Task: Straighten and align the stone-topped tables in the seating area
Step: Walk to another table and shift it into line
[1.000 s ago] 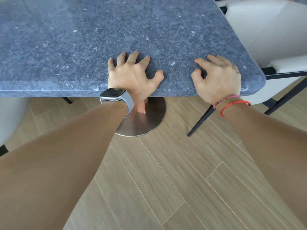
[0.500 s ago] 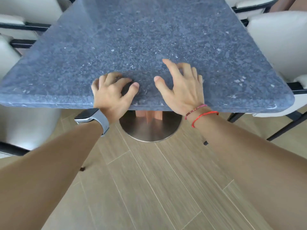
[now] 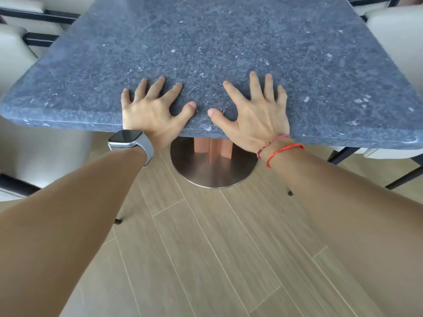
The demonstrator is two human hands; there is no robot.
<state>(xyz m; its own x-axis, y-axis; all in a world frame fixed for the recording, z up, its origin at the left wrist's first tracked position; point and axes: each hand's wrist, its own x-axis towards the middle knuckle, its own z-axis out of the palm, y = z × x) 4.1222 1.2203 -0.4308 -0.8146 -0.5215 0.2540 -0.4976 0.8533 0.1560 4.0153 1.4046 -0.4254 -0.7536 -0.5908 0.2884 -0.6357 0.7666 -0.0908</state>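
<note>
- grip spread on both: left hand (image 3: 151, 110) and right hand (image 3: 256, 115) press flat at near edge of stone-topped surface (image 3: 229, 42)
- it stands between pale chairs (image 3: 398, 42), over round base (image 3: 212, 172)
- judgement: alignment under way; other tables unseen

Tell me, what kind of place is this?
Probably a café or restaurant seating area: a stone-topped table on a round metal base, with cream padded chairs on both sides of it.
</note>
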